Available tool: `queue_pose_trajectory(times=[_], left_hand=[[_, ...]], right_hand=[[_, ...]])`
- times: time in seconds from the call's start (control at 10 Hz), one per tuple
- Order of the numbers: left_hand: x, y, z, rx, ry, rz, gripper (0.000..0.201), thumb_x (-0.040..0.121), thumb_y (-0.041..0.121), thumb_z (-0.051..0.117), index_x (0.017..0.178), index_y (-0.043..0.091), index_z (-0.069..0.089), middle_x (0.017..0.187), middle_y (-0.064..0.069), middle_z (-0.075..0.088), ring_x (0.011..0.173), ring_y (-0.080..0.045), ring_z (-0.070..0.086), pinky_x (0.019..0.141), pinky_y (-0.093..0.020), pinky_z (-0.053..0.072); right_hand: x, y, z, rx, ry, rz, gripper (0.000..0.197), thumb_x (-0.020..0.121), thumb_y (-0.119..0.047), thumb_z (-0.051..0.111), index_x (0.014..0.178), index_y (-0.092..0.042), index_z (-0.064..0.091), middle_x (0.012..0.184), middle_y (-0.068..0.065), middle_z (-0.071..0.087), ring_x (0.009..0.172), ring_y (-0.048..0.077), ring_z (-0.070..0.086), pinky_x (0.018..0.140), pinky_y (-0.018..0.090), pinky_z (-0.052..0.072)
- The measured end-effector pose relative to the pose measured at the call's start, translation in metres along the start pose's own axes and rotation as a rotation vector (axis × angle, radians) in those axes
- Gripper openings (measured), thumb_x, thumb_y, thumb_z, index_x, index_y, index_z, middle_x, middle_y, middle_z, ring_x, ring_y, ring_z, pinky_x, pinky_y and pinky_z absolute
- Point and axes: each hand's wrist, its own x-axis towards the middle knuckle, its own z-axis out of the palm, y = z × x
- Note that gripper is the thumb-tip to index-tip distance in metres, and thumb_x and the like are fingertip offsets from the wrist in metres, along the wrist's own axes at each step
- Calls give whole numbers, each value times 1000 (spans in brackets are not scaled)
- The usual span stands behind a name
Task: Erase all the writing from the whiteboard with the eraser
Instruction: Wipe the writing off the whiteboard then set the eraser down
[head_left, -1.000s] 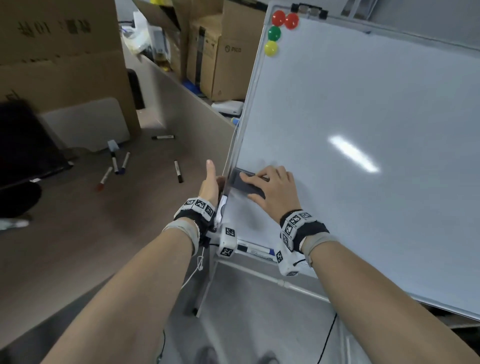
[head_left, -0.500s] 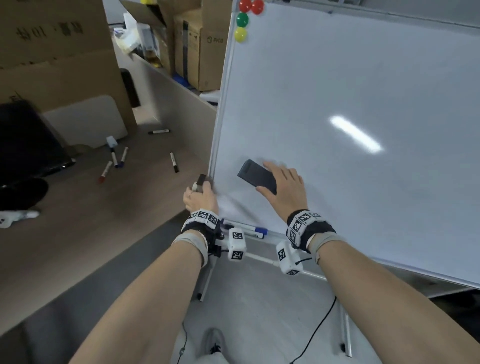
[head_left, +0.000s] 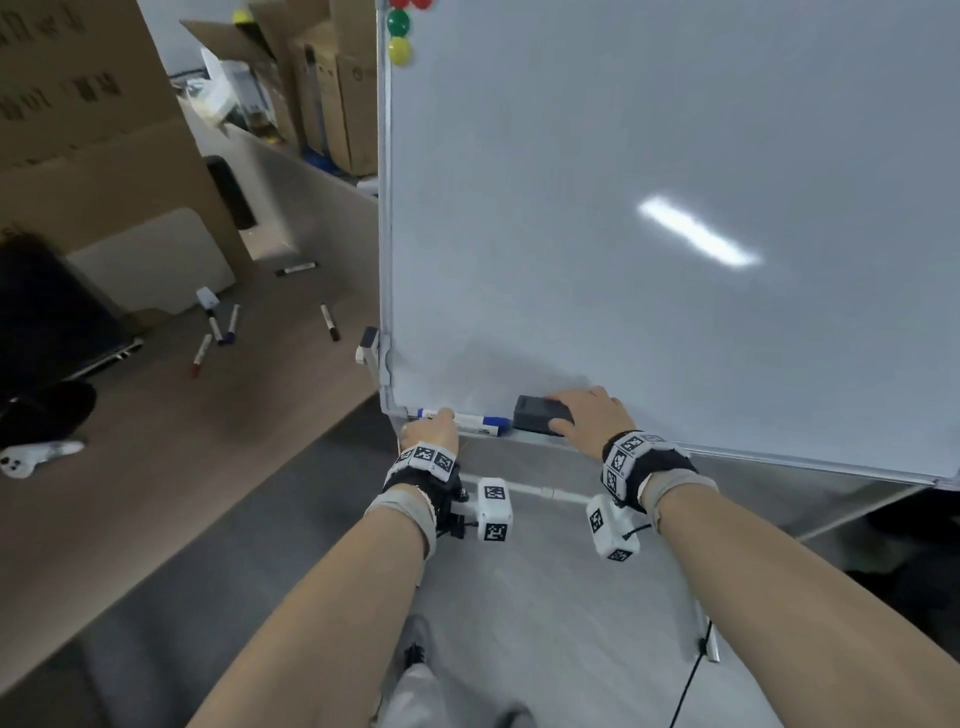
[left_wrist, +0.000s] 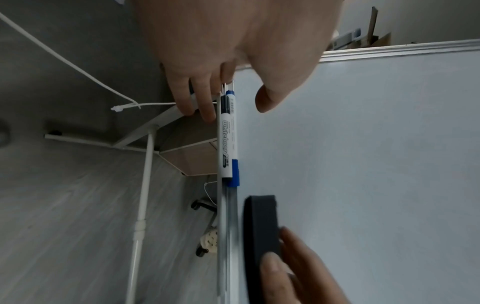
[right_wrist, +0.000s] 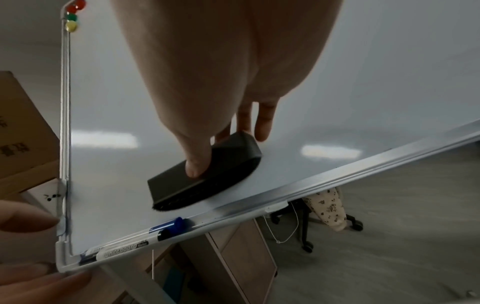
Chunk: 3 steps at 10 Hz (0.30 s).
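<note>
head view, right hand (head_left: 589, 415) gripping eraser (head_left: 540, 414), low on whiteboard (head_left: 623, 208)

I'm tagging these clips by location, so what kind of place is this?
Probably an office or a storeroom-like workroom: a whiteboard on a stand, marker pens scattered on a long desk, stacked cardboard boxes behind it, and an office chair's castors on the floor.

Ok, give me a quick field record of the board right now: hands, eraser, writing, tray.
right hand: grips the eraser, pressed on the board near its bottom edge
left hand: holds the board's lower left corner
whiteboard: no writing visible
tray: blue marker lies in it, left of the eraser
magnets: top left corner
</note>
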Motion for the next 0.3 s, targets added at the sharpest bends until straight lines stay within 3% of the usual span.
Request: queue_pose_trajectory(times=[0.1,0.2,0.3], left_hand=[[13,-2,12,-82,-32,-25,68,76,43,56,127,-2,49,120,-14,62,107,-33,63,96,-34,49],[54,-12,28,-131,-147,19,70,74,41,50,132,2,55,129,-18,64,110,-36,67,97,-51,56],[52,-13,32,-130,-145,22,75,72,42,51,136,3,55,134,-18,62,119,-37,64,97,-51,56]], right_hand=[[3,1,8,35,-102,-31,40,100,-34,52,139,-35,48,138,-4,55,128,23,40,106,42,36],[4,2,14,60,-70,16,37,100,-28,50,135,-39,53,135,-3,57,127,22,42,105,41,38],[4,1,16,81,-5,17,33,99,-29,54,130,-37,58,131,-4,60,124,21,46,103,41,41]])
